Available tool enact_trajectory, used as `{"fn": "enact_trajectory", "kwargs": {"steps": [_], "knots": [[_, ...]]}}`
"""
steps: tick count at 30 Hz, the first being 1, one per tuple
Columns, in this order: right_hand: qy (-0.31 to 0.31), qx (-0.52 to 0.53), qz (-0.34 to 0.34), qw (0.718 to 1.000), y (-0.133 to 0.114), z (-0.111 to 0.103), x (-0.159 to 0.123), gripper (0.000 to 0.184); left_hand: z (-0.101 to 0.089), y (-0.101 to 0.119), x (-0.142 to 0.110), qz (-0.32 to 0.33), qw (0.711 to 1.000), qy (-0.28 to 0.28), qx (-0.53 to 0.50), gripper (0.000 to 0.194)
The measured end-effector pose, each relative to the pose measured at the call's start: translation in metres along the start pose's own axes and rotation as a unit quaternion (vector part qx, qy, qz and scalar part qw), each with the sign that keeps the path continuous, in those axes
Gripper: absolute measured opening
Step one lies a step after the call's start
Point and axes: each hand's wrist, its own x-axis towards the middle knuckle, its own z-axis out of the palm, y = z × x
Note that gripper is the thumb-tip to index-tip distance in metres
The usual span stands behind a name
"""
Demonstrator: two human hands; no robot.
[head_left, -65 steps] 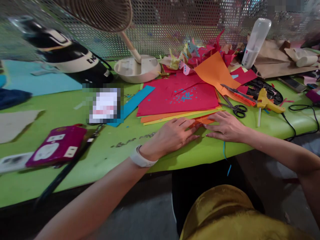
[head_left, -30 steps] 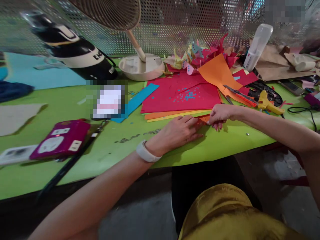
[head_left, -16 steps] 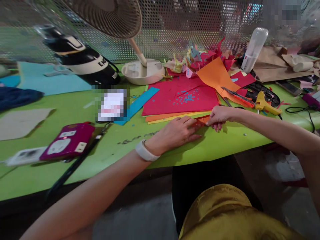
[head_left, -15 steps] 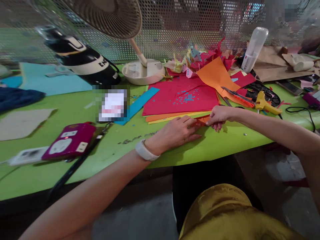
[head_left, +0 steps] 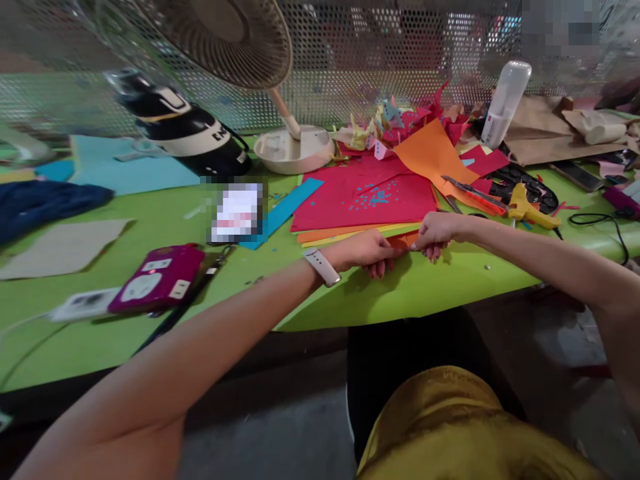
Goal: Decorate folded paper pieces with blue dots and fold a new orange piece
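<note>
Between my hands, at the table's near side, lies a small orange piece of paper point(head_left: 406, 240), partly covered by my fingers. My left hand point(head_left: 369, 249) is closed, its thumb and fingertips pinching the paper's left end. My right hand point(head_left: 436, 233), also closed, pinches the right end with the knuckles raised. Just beyond them is a stack of coloured sheets, with a red sheet point(head_left: 340, 200) on top that carries scattered blue paper bits point(head_left: 375, 197). A blue paper strip point(head_left: 290, 210) lies at the stack's left edge.
Right of the stack are a box cutter point(head_left: 475, 190), partly hidden scissors point(head_left: 453, 203) and a yellow glue gun point(head_left: 530, 207). Paper scraps point(head_left: 400, 123) and a clear bottle point(head_left: 506, 103) stand behind. On the left are a fan point(head_left: 295, 150), a black bottle point(head_left: 195, 137) and a purple power strip point(head_left: 157, 277).
Both hands were stretched over the orange paper; first the right closed into a pinch, then the left curled its fingers and turned its wrist. The blue thread at the table edge is out of sight.
</note>
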Motion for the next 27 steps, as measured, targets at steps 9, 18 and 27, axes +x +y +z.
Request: {"fn": "enact_trajectory", "kwargs": {"steps": [9,18,27], "knots": [[0.001,-0.002,-0.002,1.000,0.000,0.000,-0.002,0.035,-0.005,-0.009,0.003,0.008,0.999,-0.031,-0.031,0.055],[0.004,-0.002,-0.039,0.999,0.006,-0.001,0.002,0.039,-0.009,-0.023,-0.008,0.018,0.998,-0.019,-0.057,0.054],[0.016,0.036,-0.080,0.996,0.011,0.002,-0.001,0.039,-0.020,-0.009,-0.035,0.015,0.999,0.014,-0.031,0.055]]}}
